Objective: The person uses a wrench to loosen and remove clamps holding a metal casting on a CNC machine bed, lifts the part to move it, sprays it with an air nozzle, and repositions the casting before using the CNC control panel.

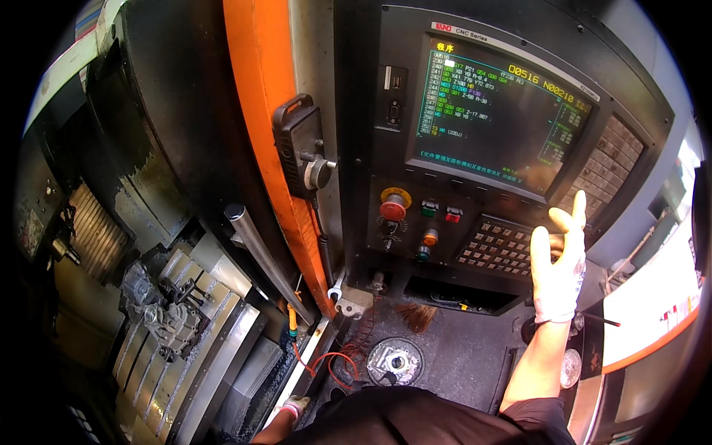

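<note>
My right hand (pixel 560 271), in a pale glove, is raised before the lower right of the machine's control panel (pixel 356 215). Its fingers stand apart with nothing held, closest to the key block (pixel 612 167) beside the screen (pixel 497 111) and the lower keypad (pixel 493 246). Lines of coloured text fill the lit screen. Low at the left, my gloved left hand (pixel 295 406) is at the metal sill (pixel 308 363) of the machine opening; its fingers are too small and partly hidden to read. A grey metal casting (pixel 174 326) sits on the slotted machine table (pixel 159 378).
A black handheld control box (pixel 297 144) hangs on the orange column (pixel 256 96). A red emergency stop button (pixel 393 208) projects from the panel. Below are a brush (pixel 417 317), a round metal part (pixel 395 361) and a red air hose (pixel 326 357). A metal handle bar (pixel 259 248) slants beside the opening.
</note>
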Motion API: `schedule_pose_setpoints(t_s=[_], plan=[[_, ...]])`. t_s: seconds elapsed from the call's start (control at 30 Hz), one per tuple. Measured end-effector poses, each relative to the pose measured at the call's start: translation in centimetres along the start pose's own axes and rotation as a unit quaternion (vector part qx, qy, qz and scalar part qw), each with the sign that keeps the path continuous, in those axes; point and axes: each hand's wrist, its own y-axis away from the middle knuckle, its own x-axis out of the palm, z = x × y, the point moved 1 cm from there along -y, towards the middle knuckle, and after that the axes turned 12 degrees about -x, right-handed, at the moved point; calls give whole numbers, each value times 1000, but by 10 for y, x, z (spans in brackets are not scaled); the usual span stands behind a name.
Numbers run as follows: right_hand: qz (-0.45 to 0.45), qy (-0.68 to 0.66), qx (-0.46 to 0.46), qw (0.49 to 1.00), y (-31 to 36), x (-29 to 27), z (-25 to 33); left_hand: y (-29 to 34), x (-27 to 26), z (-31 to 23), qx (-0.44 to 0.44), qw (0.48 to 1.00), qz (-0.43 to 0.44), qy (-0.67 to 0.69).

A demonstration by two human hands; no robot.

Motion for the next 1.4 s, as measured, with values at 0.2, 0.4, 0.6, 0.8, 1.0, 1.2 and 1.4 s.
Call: schedule_pose_setpoints(t_s=[0.2, 0.4, 0.6, 0.8, 1.0, 1.2, 1.4], plan=[[2, 3, 0, 1000, 1, 0, -1, 0, 0, -1, -9, 1000, 4, 3], [6, 10, 18, 1000, 0, -1, 4, 14, -1, -7, 0, 1000, -7, -14], [16, 22, 14, 1000, -2, -6, 4, 18, 0, -9, 4, 1000, -9, 4], [8, 10, 11, 1000, -1, -5, 5, 38, -2, -26, -1, 1000, 3, 22], [2, -12, 24, 1000, -1, -5, 0, -51, 4, 40, 9, 999, 6, 48], [15, 13, 7, 1000, 0, -2, 7, 14, 14, 0, -22, 1000, 10, 11], [12, 9, 11, 1000, 0, -6, 3, -17, 16, 15, -29, 999, 6, 24]])
